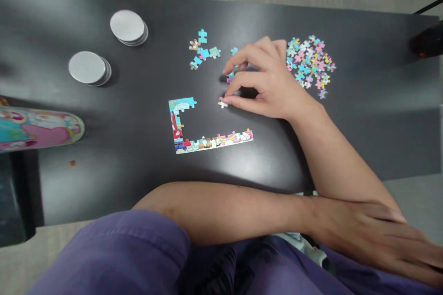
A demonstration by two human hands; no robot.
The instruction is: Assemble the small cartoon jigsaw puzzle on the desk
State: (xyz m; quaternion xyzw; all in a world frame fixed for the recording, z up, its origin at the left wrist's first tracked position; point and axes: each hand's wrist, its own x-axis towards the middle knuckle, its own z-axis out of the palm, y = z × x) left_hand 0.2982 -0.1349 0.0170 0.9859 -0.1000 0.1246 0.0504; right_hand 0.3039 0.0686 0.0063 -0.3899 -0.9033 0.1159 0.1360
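My right hand (268, 78) reaches over the dark table with thumb and index finger pinched at a small, mostly white puzzle piece (223, 103). To its left lies a joined puzzle border (175, 124), running along the top left corner, left side and bottom. A couple of loose pieces (234, 50) show partly from under the fingers. My left arm crosses in front of my body, and my left hand (367, 230) rests across my right arm near the elbow, its fingers stretched out and holding nothing.
Several blue-toned loose pieces (203, 53) lie above the border. A multicoloured heap of pieces (309, 62) sits right of my right hand. Two stacks of white discs (126, 25) (87, 67) stand at left, with a colourful printed container (41, 129) below them. A dark object (427, 39) is far right.
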